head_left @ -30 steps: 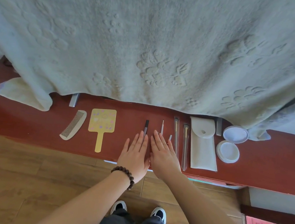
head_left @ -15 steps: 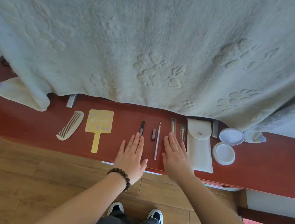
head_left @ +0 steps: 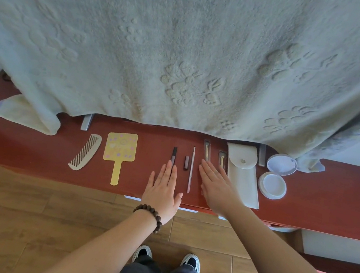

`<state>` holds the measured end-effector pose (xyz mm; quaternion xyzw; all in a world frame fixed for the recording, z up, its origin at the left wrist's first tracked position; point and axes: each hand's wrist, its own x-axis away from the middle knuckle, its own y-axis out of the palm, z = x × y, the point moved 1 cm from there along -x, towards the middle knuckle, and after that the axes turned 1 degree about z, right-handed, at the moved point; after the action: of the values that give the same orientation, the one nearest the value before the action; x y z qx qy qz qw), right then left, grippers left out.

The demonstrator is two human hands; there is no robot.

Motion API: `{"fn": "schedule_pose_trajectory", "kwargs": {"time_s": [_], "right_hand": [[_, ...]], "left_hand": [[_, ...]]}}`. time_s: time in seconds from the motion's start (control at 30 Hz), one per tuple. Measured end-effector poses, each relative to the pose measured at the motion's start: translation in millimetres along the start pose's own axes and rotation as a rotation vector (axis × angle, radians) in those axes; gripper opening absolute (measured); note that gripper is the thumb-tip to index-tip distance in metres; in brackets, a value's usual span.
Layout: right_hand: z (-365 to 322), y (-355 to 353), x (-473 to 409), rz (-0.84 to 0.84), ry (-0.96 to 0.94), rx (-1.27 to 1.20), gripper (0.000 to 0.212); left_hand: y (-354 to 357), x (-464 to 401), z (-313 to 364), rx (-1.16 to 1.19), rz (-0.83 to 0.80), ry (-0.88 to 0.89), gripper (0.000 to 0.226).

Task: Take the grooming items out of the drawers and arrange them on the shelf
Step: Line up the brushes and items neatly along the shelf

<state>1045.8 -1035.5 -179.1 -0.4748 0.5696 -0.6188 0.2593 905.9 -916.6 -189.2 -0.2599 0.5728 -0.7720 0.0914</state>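
Note:
On the red-brown shelf (head_left: 22,149) lie, left to right, a pale comb (head_left: 85,155), a yellow hand mirror (head_left: 120,152), a dark pencil (head_left: 173,155), a small dark cap (head_left: 186,162), a thin metal tool (head_left: 191,170), two packaged brushes (head_left: 206,150) (head_left: 222,158), a white pouch (head_left: 244,175) and an open round white compact (head_left: 276,176). My left hand (head_left: 163,189) lies flat, fingers over the pencil's lower end. My right hand (head_left: 216,186) lies flat over the lower ends of the two brushes. Neither hand grips anything.
A large pale embossed towel (head_left: 185,56) hangs over the back of the shelf, covering whatever is behind. A folded cloth (head_left: 27,115) sits at the shelf's left. Two grey metal brackets (head_left: 87,121) (head_left: 262,153) stand under the towel edge. Wooden floor and my shoes lie below.
My hands were side by side at the shelf's middle; they have slid apart, the right one rightwards onto the brushes, uncovering the small cap and the thin metal tool.

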Motion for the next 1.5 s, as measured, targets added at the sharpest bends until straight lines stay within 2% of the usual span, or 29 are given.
{"fn": "schedule_pose_trajectory", "kwargs": {"time_s": [0.2, 0.37, 0.57, 0.67, 0.83, 1.27, 1.5], "right_hand": [[-1, -5, 6, 0.056, 0.053, -0.063, 0.056], [-5, 2, 19, -0.017, 0.1, -0.022, 0.055], [-20, 8, 33, -0.028, 0.119, 0.004, 0.056], [-29, 7, 33, 0.013, 0.182, -0.052, 0.057], [-44, 2, 23, 0.085, 0.182, -0.082, 0.056], [-62, 5, 13, -0.022, 0.481, -0.259, 0.059], [-61, 4, 15, -0.004, 0.466, -0.266, 0.06]], "left_hand": [[0, 0, 1, 0.013, 0.007, -0.009, 0.072], [0, 1, 1, 0.013, 0.004, -0.014, 0.072], [-2, 0, 3, 0.003, -0.013, -0.015, 0.072], [-2, 0, 3, 0.007, -0.015, -0.017, 0.072], [-2, 2, 3, 0.003, -0.02, -0.019, 0.071], [2, 4, 3, 0.02, -0.006, -0.017, 0.071], [2, 4, 3, 0.041, 0.037, -0.037, 0.073]]}}
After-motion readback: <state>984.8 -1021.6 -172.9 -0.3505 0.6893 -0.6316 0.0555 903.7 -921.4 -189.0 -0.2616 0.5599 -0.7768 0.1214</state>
